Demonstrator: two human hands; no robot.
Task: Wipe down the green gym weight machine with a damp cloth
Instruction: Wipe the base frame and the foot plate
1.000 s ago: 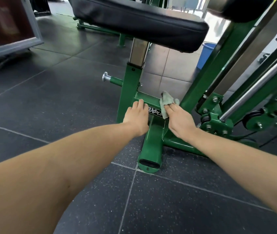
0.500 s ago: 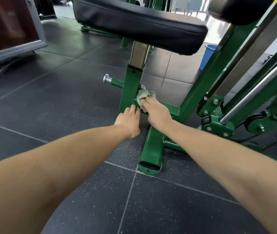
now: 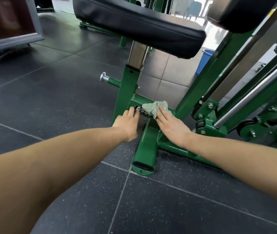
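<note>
Wiping action: right hand (image 3: 174, 126) presses a pale green cloth (image 3: 153, 108) with straight fingers onto the low crossbar (image 3: 135, 100) of the green machine.
Right grip: released, fingers flat on the cloth, not curled round it.
Left hand (image 3: 127, 123): fingers extended, tips touching the crossbar's black label (image 3: 140, 111) just left of the cloth; grip released.
Cloth: crumpled, lying on the crossbar, covering part of the label.
Black seat pad (image 3: 139, 26): above the crossbar, on its upright post.
Blue bucket (image 3: 203, 62): on the floor beyond the crossbar.
</note>
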